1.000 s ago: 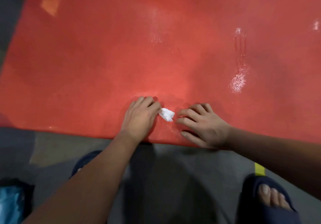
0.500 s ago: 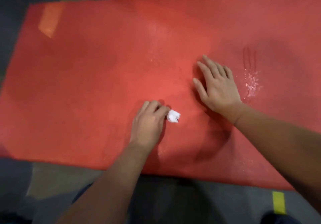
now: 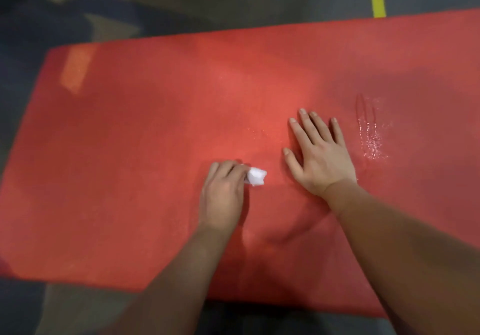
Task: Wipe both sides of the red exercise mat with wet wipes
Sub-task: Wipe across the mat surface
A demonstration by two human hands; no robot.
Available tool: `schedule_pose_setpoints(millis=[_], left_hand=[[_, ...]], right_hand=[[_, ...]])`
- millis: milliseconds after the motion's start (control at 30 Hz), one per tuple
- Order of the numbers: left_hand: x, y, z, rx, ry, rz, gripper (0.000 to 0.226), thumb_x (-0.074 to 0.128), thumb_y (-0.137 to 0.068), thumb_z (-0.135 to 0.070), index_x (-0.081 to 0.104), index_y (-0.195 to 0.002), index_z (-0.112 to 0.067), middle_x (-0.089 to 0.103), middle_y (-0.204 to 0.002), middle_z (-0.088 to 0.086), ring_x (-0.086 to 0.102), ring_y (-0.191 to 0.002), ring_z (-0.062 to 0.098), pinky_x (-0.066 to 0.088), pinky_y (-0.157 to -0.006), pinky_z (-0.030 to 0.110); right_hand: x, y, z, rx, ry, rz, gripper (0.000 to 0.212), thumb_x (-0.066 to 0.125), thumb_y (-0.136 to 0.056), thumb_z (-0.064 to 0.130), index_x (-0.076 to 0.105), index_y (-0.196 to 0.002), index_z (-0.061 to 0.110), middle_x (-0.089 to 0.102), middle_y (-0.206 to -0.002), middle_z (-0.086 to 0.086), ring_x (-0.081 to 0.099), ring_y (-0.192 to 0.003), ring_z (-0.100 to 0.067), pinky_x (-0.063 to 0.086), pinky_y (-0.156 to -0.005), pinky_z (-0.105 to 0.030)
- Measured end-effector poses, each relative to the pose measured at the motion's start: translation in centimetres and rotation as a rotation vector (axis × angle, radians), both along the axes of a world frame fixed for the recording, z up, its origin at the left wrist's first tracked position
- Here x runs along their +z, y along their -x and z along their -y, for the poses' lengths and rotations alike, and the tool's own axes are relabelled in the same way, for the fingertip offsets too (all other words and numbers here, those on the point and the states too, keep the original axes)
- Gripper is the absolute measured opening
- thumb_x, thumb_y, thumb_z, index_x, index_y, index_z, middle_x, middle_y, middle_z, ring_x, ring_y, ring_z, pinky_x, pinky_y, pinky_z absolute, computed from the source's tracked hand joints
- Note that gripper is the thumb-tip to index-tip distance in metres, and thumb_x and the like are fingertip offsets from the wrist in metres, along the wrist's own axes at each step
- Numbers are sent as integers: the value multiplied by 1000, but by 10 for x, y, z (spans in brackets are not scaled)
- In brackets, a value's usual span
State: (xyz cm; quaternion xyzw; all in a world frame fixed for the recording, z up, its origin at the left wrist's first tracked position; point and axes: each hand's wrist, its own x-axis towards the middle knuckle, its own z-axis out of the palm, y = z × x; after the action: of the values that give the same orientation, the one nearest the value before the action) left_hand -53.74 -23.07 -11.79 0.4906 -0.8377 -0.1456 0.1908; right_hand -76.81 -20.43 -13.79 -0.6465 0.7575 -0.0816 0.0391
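The red exercise mat lies flat on the grey floor, filling most of the view. The right hand rests on it, palm down, fingers straight. Just left, the left hand grips a crumpled white wet wipe against the mat.
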Motion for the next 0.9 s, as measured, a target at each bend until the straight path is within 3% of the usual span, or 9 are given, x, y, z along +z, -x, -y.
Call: schedule_pose_setpoints(millis=[100, 267, 433, 567, 700, 900], left_hand=[[4, -5, 2, -79, -12, -1, 23, 55, -91, -19, 75, -102, -18, 69, -99, 0, 59, -89, 28, 51, -80, 39], [0, 36, 82, -55, -23, -15, 33, 45, -88, -21, 75, -102, -14, 67, -95, 4, 61, -88, 30, 53, -73, 42], [-4, 38, 43, 34, 20, -100, 27, 50, -91, -12, 75, -102, -8, 72, -106, 6, 61, -92, 29, 48, -89, 33], [-1, 55, 88, 31, 16, -107, 27, 49, -86, -17, 72, -99, -24, 69, -96, 0, 57, -86, 27, 49, -79, 40], [1, 79, 143, 141, -4, -13, 34, 45, -87, -25, 76, -96, -17, 68, -92, 4, 57, -85, 32, 52, -75, 46], [-2, 60, 121, 14, 60, 22, 24, 54, -91, -14, 74, -104, -15, 69, -100, 4, 60, -88, 34, 53, -78, 46]], right_hand=[[0, 1, 2, -15, 7, 17, 67, 36, -98, 51, 33, -157, 19, 23, -167, -5, 19, -154, -24, 13, -123, -55], [0, 2, 5, -21, 18, 43, 68, 43, -96, 48, 36, -156, 19, 26, -166, -5, 21, -154, -23, 14, -123, -54], [4, 2, 6, -37, -50, 61, 68, 39, -96, 49, 31, -158, 22, 20, -168, -2, 15, -155, -20, 11, -125, -52], [2, 3, 7, -37, -47, 69, 69, 40, -95, 49, 32, -158, 22, 20, -168, -2, 16, -155, -21, 12, -125, -52], [3, 4, 8, -46, -45, 89, 69, 45, -94, 47, 34, -158, 23, 21, -168, 0, 17, -155, -20, 14, -124, -52], [5, 6, 8, -46, -46, 104, 69, 44, -94, 48, 36, -156, 21, 23, -167, -1, 20, -154, -20, 16, -123, -53]])
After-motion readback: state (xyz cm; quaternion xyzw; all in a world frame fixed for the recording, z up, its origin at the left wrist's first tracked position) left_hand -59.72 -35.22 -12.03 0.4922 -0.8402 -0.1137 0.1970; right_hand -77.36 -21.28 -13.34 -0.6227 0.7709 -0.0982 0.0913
